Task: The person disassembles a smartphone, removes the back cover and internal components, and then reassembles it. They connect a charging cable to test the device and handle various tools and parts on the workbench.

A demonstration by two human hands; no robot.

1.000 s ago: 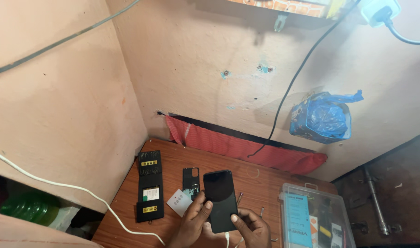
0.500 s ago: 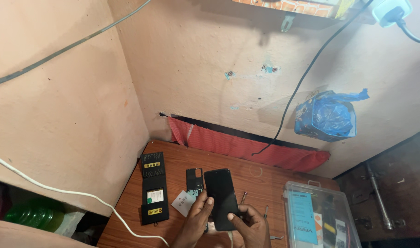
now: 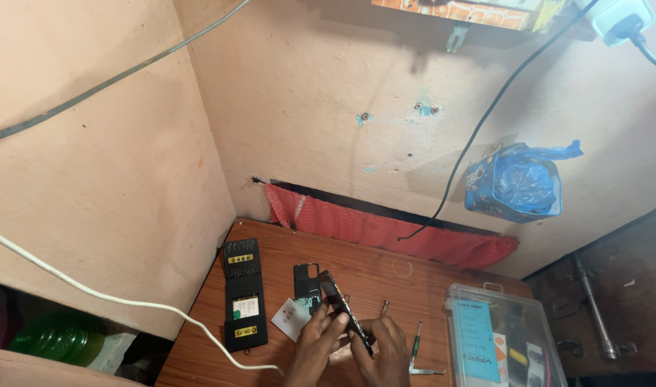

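Smartphone (image 3: 340,304) held on edge above the wooden table (image 3: 414,269), low in the head view, tilted so that its dark slab runs from upper left to lower right. Left hand (image 3: 315,349) wrapped around the near lower left part of the phone, fingers closed against its side. Right hand (image 3: 387,352) clamped on the lower right end, fingers curled over the edge. Both hands closed on the phone; no gap visible between fingers and casing.

Directly behind the phone, flat on the table: detached phone back cover (image 3: 306,283), dark, with a camera cut-out at its top. Just left of the hands: small white card (image 3: 292,319), lying flat, partly under the cover. Further left, near the table edge: open black screwdriver bit case (image 3: 243,294), long and narrow, with yellow labels.

Right of the hands: metal tweezers (image 3: 418,351), lying flat, and a small metal tool (image 3: 383,308), too small to identify further. At the right edge of the table: clear plastic storage box (image 3: 500,337) with lid shut, packets inside.

Along the back of the table: red cloth (image 3: 385,229) against the wall. On the wall above: blue plastic bag (image 3: 518,183), hanging, with a black cable (image 3: 486,115) running past it. White cable (image 3: 113,297) crossing the left corner of the table.
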